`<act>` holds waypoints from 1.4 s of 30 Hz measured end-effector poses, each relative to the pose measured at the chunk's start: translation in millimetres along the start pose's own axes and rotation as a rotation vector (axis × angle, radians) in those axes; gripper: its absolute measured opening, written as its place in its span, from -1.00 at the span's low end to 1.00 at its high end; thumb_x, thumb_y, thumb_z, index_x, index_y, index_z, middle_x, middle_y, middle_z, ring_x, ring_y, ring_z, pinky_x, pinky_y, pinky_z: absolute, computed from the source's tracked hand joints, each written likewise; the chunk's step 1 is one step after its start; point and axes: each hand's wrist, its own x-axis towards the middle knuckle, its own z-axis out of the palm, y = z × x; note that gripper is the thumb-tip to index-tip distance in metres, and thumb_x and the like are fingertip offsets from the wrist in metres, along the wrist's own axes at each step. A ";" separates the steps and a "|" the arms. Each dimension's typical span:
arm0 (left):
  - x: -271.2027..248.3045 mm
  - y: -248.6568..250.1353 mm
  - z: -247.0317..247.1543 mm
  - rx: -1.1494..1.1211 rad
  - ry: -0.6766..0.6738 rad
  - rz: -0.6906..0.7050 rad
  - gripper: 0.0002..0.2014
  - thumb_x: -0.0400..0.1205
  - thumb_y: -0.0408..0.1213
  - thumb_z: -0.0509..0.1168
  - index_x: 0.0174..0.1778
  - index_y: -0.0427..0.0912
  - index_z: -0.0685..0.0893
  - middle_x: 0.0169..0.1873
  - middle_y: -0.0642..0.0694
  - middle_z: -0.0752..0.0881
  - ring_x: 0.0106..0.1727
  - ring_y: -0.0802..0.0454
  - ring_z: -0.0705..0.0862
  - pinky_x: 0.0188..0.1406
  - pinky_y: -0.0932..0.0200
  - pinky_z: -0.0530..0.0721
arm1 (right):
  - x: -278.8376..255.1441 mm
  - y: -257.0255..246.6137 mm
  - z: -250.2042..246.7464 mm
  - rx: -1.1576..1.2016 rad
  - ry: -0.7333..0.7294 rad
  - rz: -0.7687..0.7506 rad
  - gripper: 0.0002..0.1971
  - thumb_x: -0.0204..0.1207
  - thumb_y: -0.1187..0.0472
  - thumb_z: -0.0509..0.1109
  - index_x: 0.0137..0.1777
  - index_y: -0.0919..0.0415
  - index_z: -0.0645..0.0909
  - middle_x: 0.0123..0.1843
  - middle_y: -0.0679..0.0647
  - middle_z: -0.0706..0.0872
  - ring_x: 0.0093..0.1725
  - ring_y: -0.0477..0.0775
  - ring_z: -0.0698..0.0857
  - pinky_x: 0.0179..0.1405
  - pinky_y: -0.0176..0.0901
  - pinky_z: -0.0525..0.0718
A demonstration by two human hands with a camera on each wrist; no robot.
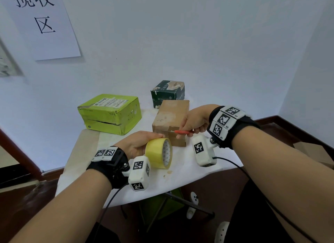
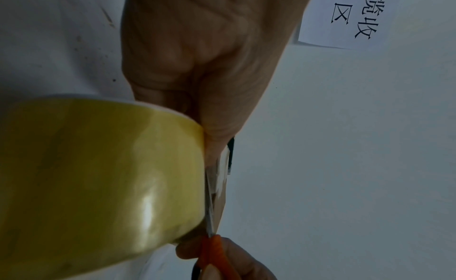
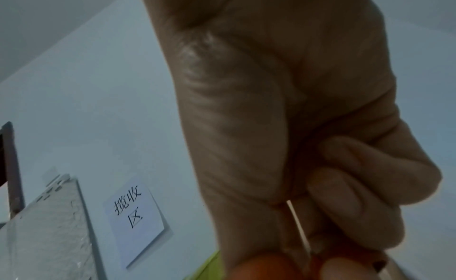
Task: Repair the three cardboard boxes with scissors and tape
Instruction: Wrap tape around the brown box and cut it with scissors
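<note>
Head view showed the left hand (image 1: 134,145) curled round a roll of yellow tape (image 1: 160,153), holding it on edge just above the white table (image 1: 182,170), in front of the brown cardboard box (image 1: 170,123). The right hand (image 1: 196,122) gripped orange-handled scissors (image 1: 182,132), fingers folded about the handles, blades pointing left toward the roll at the near top edge of the brown box. In the left wrist view the scissor blades (image 2: 209,204) lay along the roll's side, against a strip of tape running to the box; whether they were parted could not be told. Left of the brown box sat a green cardboard box (image 1: 110,113) with a split along its front face. Behind it, near the wall, stood a dark green box (image 1: 168,93) with torn print. A paper sign (image 1: 42,22) hung on the wall.
</note>
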 end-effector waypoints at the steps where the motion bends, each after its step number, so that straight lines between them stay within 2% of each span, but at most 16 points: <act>1: -0.1 0.1 0.0 -0.002 0.001 -0.002 -0.79 0.62 -0.36 0.35 0.15 -0.32 0.69 -0.16 -0.25 0.78 -0.32 -0.06 0.78 -0.41 0.11 0.77 | -0.7 -2.1 1.5 -0.003 -0.015 0.009 -0.82 0.64 0.05 0.31 -0.02 0.16 0.64 -0.41 0.00 0.39 -0.70 -0.21 0.27 -0.76 -0.45 0.24; 3: -0.9 0.1 -0.1 -0.003 -0.005 -0.006 -0.78 0.63 -0.36 0.34 0.17 -0.32 0.68 -0.13 -0.26 0.77 -0.30 -0.07 0.78 -0.39 0.10 0.77 | 0.0 -4.7 4.5 -0.008 -0.020 0.013 -0.77 0.64 0.03 0.30 -0.21 0.10 0.57 -0.42 0.00 0.37 -0.70 -0.20 0.26 -0.76 -0.46 0.23; 9: 0.3 1.8 -2.0 -0.006 0.004 -0.010 -0.78 0.64 -0.36 0.33 0.18 -0.33 0.68 -0.10 -0.28 0.77 -0.26 -0.09 0.79 -0.37 0.08 0.78 | 6.0 -6.8 5.0 -0.092 0.024 -0.012 -0.63 0.57 -0.04 0.38 -0.39 0.13 0.48 -0.46 0.00 0.40 -0.67 -0.17 0.29 -0.72 -0.43 0.30; 11: 1.9 1.8 -2.7 0.002 0.001 -0.010 -0.74 0.63 -0.35 0.34 0.22 -0.34 0.66 -0.07 -0.28 0.76 -0.22 -0.10 0.78 -0.34 0.08 0.78 | 6.0 -7.1 2.7 -0.048 0.018 -0.018 -0.72 0.56 0.01 0.42 -0.29 0.19 0.61 -0.46 -0.01 0.43 -0.66 -0.17 0.29 -0.71 -0.42 0.29; 12: 2.3 1.8 -2.9 0.004 0.001 -0.009 -0.74 0.62 -0.35 0.35 0.22 -0.34 0.67 -0.08 -0.28 0.76 -0.22 -0.10 0.77 -0.33 0.08 0.78 | 4.3 -7.5 2.3 -0.040 0.029 -0.024 -0.77 0.56 0.06 0.42 -0.12 0.25 0.70 -0.45 0.00 0.46 -0.68 -0.18 0.30 -0.72 -0.43 0.29; 14: 1.9 1.5 -2.7 0.009 0.000 -0.009 -0.74 0.61 -0.35 0.36 0.20 -0.34 0.68 -0.09 -0.27 0.77 -0.22 -0.09 0.77 -0.31 0.08 0.79 | 4.3 -6.7 1.8 -0.054 0.081 -0.037 -0.66 0.56 0.14 0.43 0.21 0.39 0.68 -0.43 0.01 0.51 -0.71 -0.20 0.33 -0.75 -0.45 0.31; 16: 1.3 1.1 -2.4 0.010 0.001 -0.007 -0.73 0.61 -0.35 0.37 0.21 -0.35 0.67 -0.07 -0.28 0.77 -0.20 -0.10 0.78 -0.30 0.08 0.79 | 4.2 -7.2 2.4 -0.062 0.089 -0.037 -0.63 0.57 0.15 0.42 0.26 0.41 0.65 -0.41 0.03 0.51 -0.72 -0.19 0.34 -0.75 -0.44 0.32; 17: 0.9 1.2 -2.4 0.012 0.004 -0.004 -0.71 0.61 -0.35 0.37 0.23 -0.36 0.66 -0.05 -0.29 0.77 -0.18 -0.10 0.78 -0.29 0.08 0.79 | 4.7 -8.0 2.9 -0.050 0.065 -0.020 -0.68 0.57 0.12 0.42 0.18 0.36 0.70 -0.41 0.03 0.49 -0.71 -0.17 0.33 -0.75 -0.42 0.31; 19: 0.2 1.6 -2.0 0.008 0.004 -0.002 -0.68 0.61 -0.36 0.36 0.27 -0.37 0.64 0.00 -0.30 0.76 -0.15 -0.11 0.78 -0.24 0.07 0.80 | 5.3 -9.3 4.7 -0.005 0.000 0.012 -0.80 0.57 0.06 0.41 -0.16 0.18 0.70 -0.43 0.02 0.45 -0.66 -0.15 0.29 -0.73 -0.39 0.29; 21: -0.9 1.9 -0.6 -0.002 -0.001 -0.001 -0.71 0.62 -0.37 0.34 0.25 -0.37 0.65 -0.03 -0.29 0.78 -0.17 -0.09 0.79 -0.24 0.07 0.80 | 6.0 -10.2 6.9 0.018 -0.019 0.016 -0.68 0.55 0.00 0.42 -0.41 0.08 0.60 -0.48 0.00 0.43 -0.63 -0.14 0.28 -0.73 -0.39 0.28; 23: -2.4 2.2 1.9 0.009 -0.016 -0.001 -0.74 0.61 -0.37 0.35 0.21 -0.35 0.67 -0.08 -0.25 0.79 -0.20 -0.06 0.80 -0.24 0.09 0.80 | 6.4 -12.2 8.9 0.019 -0.007 0.007 -0.57 0.54 -0.05 0.42 -0.53 0.07 0.51 -0.52 -0.02 0.40 -0.64 -0.14 0.27 -0.73 -0.39 0.28; 26: -1.4 2.3 4.3 0.029 -0.025 0.009 -0.67 0.57 -0.38 0.40 0.26 -0.35 0.66 0.02 -0.28 0.79 -0.11 -0.09 0.79 -0.10 0.04 0.80 | 7.8 -15.4 9.7 -0.088 0.022 -0.015 -0.56 0.53 -0.12 0.40 -0.44 0.12 0.43 -0.50 0.00 0.41 -0.60 -0.11 0.29 -0.72 -0.40 0.30; 30: -2.1 2.6 6.2 -0.009 -0.028 0.010 -0.83 0.62 -0.41 0.34 0.11 -0.35 0.69 -0.17 -0.24 0.81 -0.26 -0.05 0.81 -0.28 0.10 0.80 | 9.5 -15.7 7.2 -0.146 0.053 -0.030 -0.63 0.48 -0.14 0.44 -0.31 0.13 0.47 -0.44 0.01 0.44 -0.60 -0.11 0.29 -0.73 -0.42 0.28; 37: -1.2 0.8 7.4 0.000 -0.031 0.024 -0.92 0.57 -0.42 0.38 -0.09 -0.33 0.77 -0.18 -0.22 0.82 -0.27 -0.03 0.80 -0.23 0.13 0.80 | 7.3 -17.6 7.5 -0.098 0.028 0.001 -0.55 0.57 -0.03 0.38 -0.50 0.12 0.41 -0.63 -0.07 0.40 -0.75 -0.18 0.29 -0.79 -0.44 0.26; 40: -0.8 -1.0 5.5 0.000 -0.031 0.030 -0.90 0.56 -0.40 0.39 -0.06 -0.32 0.78 -0.10 -0.24 0.82 -0.19 -0.05 0.79 -0.09 0.09 0.77 | 6.8 -18.7 8.8 -0.105 0.040 0.007 -0.56 0.57 -0.02 0.39 -0.48 0.14 0.41 -0.62 -0.06 0.39 -0.75 -0.17 0.29 -0.78 -0.44 0.27; 42: -0.7 -1.5 4.2 -0.011 -0.029 0.034 -0.89 0.58 -0.41 0.37 -0.06 -0.33 0.78 -0.10 -0.24 0.82 -0.19 -0.04 0.80 -0.10 0.10 0.78 | 7.5 -19.2 10.0 -0.143 0.061 -0.001 -0.59 0.53 -0.06 0.42 -0.44 0.12 0.43 -0.54 -0.03 0.41 -0.67 -0.14 0.31 -0.77 -0.43 0.28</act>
